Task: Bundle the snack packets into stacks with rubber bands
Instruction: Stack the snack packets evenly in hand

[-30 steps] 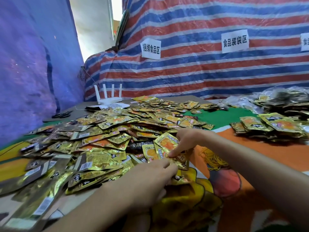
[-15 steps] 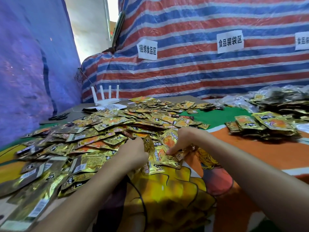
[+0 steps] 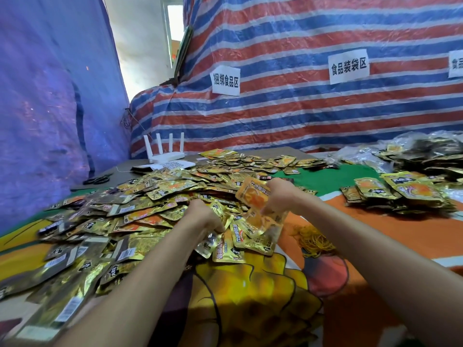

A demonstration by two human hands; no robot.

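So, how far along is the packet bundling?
Early, apparently. Neater stacks sit on the right, their bands not visible. The right hand pinches an orange packet, the left hand digs into loose packets. The big pile and the rubber bands lie waiting.

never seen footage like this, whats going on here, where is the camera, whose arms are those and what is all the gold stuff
There is no machine here. These are a person's two bare arms, filmed by one wide-angle camera worn on the head, looking forward and down. That is why the arms come in from the bottom edge.

On the cloth-covered table lies a big loose pile of gold snack packets, and a second pile sits to the right. Between them is a heap of yellow rubber bands for bundling. At the back are a white router and scissors.

The right hand holds a few packets, with one orange-gold packet tilted up. The left hand has its fingers curled into packets at the pile's near edge.
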